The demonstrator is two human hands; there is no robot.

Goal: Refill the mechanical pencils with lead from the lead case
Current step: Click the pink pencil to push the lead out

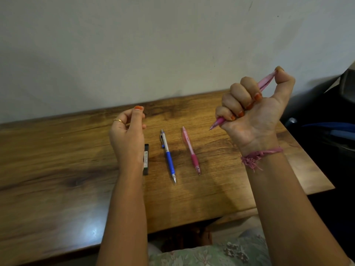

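My right hand (255, 104) is raised above the table and grips a pink mechanical pencil (266, 82) in its fist. The thumb sits on the pencil's top end and the tip points down-left. My left hand (127, 135) hovers over the table with thumb and forefinger held close together; whether they pinch anything is too small to tell. A black lead case (146, 159) lies on the table, partly hidden behind my left wrist. A blue and silver mechanical pencil (168, 155) and a second pink pencil (191, 150) lie side by side on the wooden table (57, 169).
A pale wall rises directly behind the table's far edge. Dark objects, possibly a chair and bag (326, 116), crowd the right side beyond the table's corner. My lap in patterned cloth (221, 252) shows below the near edge.
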